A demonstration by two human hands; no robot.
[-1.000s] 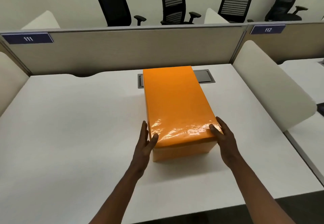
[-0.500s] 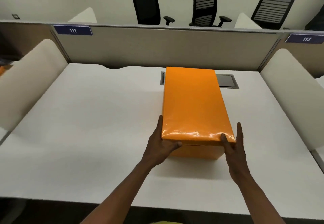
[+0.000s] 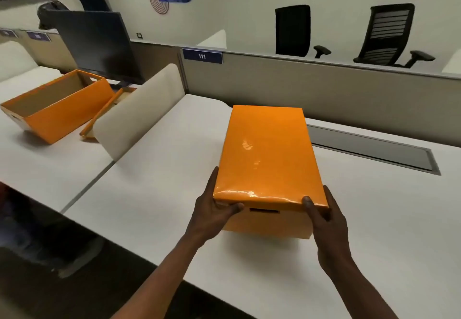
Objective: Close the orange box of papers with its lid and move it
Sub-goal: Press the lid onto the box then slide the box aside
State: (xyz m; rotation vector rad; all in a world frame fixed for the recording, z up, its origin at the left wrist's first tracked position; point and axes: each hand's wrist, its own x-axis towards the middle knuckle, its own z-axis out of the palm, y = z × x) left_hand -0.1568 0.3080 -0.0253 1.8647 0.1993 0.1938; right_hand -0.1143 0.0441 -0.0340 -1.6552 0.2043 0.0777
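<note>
Tabletop (image 3: 154, 194), white and wide, fills most of the view, with a grey partition (image 3: 324, 94) along its far edge at 12 o'clock and a grey cable hatch (image 3: 369, 149) set flush at 2 o'clock. A dark monitor (image 3: 99, 44) stands on the neighbouring desk at 10 o'clock, beyond a cream divider (image 3: 139, 111). Two black office chairs (image 3: 384, 34) show past the partition at 1 o'clock. The orange box (image 3: 268, 221) sits near the middle of the tabletop, its glossy lid (image 3: 269, 154) fully seated on top and a slot handle showing in the near end wall. A second open orange box (image 3: 57, 109) rests at 9 o'clock on the neighbouring desk, with a loose orange lid (image 3: 104, 111) just beside it. The left hand (image 3: 212, 214) clasps the near left corner of the closed box, thumb under the lid's rim, fingers along the side. The right hand (image 3: 324, 221) clasps the near right corner, thumb on the lid's front edge, fingers curled along the side.
</note>
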